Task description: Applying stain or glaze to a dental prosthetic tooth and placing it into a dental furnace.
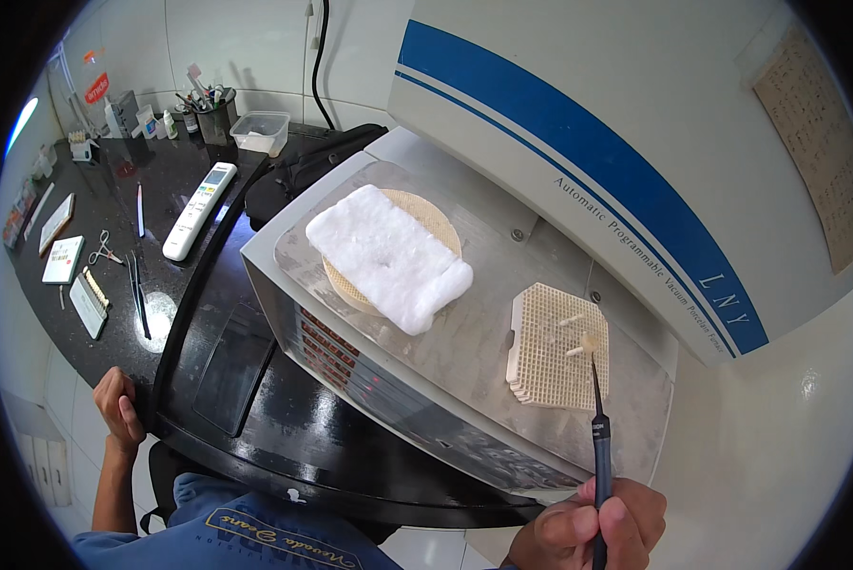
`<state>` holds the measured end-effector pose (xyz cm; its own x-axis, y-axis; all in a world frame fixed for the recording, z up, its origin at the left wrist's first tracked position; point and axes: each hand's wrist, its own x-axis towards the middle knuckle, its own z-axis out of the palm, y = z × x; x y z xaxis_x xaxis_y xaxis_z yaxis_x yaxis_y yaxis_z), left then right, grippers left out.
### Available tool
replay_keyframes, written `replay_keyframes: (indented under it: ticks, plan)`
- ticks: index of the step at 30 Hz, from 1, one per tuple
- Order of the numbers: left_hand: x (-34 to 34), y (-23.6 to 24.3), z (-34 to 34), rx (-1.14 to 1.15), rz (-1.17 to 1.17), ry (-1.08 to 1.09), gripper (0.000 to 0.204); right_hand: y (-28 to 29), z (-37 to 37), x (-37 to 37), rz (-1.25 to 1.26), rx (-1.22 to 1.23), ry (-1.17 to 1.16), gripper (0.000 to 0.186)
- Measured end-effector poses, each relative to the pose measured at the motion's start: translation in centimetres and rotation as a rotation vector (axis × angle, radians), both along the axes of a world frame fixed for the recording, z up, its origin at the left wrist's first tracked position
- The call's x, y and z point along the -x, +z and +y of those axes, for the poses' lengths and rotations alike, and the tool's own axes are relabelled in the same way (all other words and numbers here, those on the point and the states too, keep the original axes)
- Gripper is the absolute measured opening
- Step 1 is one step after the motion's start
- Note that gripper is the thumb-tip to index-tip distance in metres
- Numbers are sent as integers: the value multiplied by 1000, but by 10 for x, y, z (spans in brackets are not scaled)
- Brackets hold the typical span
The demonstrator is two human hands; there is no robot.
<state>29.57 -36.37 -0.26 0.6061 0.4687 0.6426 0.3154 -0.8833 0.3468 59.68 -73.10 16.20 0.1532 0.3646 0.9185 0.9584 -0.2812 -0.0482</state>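
My right hand [612,522] grips a slim tool [601,456] with a dark handle and a long, fine, tapered tip. At that tip is a small cream-coloured piece [591,340], over a square beige honeycomb firing tray [540,332]. Two pale pegs [575,351] stick up from the tray beside it. Whether the tip grips the piece or only touches it I cannot tell. Curled fingers close my left hand [119,410], which rests by the dark counter's front edge with nothing visible in it.
The tray sits on a porcelain furnace's metal top [483,285]. White fibre wadding [383,252] covers a round honeycomb tray [426,211] there. The furnace's blue-striped housing [578,142] rises behind. On the counter lie a white remote [198,211], tweezers [139,294], scissor-handled forceps [103,249] and a shade guide [89,302].
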Motion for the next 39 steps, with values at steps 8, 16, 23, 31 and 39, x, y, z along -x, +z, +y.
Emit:
replay_keyframes:
  ticks: [8,16,23,31,39]
  plan:
    - [-1,-1,1,-4,6,-12,45,3,4,5,3,-27,-47,32]
    - [2,0,1,2,10,-1,45,2,-2,2,21,-38,10,37]
    - [-4,-1,0,-8,6,17,44,1,6,-3,-12,-73,8,37]
    - [-6,4,-1,-2,21,-9,45,0,-15,26,9,-88,88,28]
    - [10,11,-7,-55,-114,-27,23,-18,30,74,-43,-521,219,16]
